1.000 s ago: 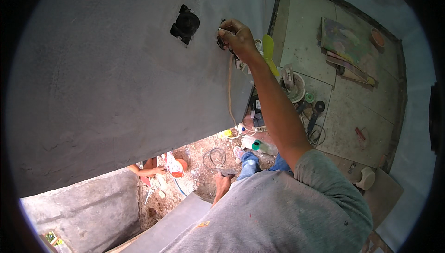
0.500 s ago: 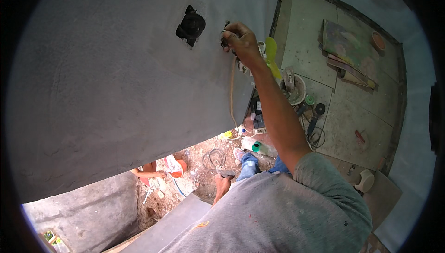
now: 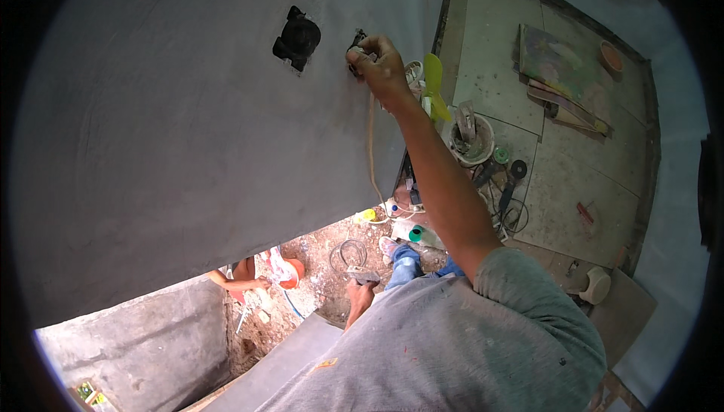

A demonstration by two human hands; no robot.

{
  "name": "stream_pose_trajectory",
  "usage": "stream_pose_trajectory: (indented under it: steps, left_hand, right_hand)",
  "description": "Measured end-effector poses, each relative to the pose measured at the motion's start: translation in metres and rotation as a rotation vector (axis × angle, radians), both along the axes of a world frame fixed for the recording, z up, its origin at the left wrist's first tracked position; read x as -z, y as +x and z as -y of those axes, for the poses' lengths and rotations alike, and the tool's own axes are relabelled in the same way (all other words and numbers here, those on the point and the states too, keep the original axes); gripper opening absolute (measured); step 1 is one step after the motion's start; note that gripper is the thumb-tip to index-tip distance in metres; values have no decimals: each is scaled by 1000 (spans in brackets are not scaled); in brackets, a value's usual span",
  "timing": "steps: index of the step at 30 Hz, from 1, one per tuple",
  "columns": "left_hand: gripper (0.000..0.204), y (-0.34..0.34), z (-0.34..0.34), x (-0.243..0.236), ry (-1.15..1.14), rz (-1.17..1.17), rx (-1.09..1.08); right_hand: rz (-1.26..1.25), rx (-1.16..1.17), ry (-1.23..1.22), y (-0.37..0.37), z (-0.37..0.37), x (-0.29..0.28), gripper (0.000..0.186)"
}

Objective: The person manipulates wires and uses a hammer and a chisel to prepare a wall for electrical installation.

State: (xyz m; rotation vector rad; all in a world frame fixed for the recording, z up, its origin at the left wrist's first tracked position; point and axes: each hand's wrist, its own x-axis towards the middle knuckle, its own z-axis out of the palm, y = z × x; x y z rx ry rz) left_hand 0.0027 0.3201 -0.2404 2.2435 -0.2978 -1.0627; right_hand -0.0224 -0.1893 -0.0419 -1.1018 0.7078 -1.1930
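Observation:
My right arm reaches up to the grey wall (image 3: 173, 133). My right hand (image 3: 382, 72) is closed in a pinch at a small dark opening (image 3: 357, 38) there; something small and pale shows at the fingertips, too small to name. Left of it is a larger dark recessed box (image 3: 299, 38). A pale cable (image 3: 370, 144) hangs down the wall below my right hand. Low by my body, my left hand (image 3: 358, 300) grips a flat grey tool (image 3: 363, 276), its exact kind unclear.
Another person's arm (image 3: 235, 284) is beside an orange bucket (image 3: 292, 272) beyond the wall's lower edge. On the right are a yellow-green fan blade (image 3: 432, 76), a dirty white bucket (image 3: 489, 148), an angle grinder (image 3: 513, 182) with its cord, and stacked boards (image 3: 558, 65).
The view has shifted slightly, so the wall openings and right hand sit a little farther left. My right hand stays at the small opening; my left still holds the grey tool.

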Motion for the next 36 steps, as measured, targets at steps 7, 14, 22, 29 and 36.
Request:
stream_pose_trajectory:
  steps: [7,14,22,29,36]
  left_hand:
    - [25,-2,-15,2,-55,-24,-57]
    - [28,4,-27,-10,85,20,-73]
    - [34,16,-87,18,78,25,-88]
    - [34,-4,-112,12,110,3,-129]
    - [33,-1,-108,17,109,-19,-89]
  right_hand:
    - [-11,-222,16,-65,-42,-17,31]
    - [-565,-759,-86,-107,-201,213,26]
    - [-725,-828,-313,-24,-348,266,64]
    - [-639,-148,-331,-61,-91,32,32]
    - [-427,340,-419,4,0,9,23]
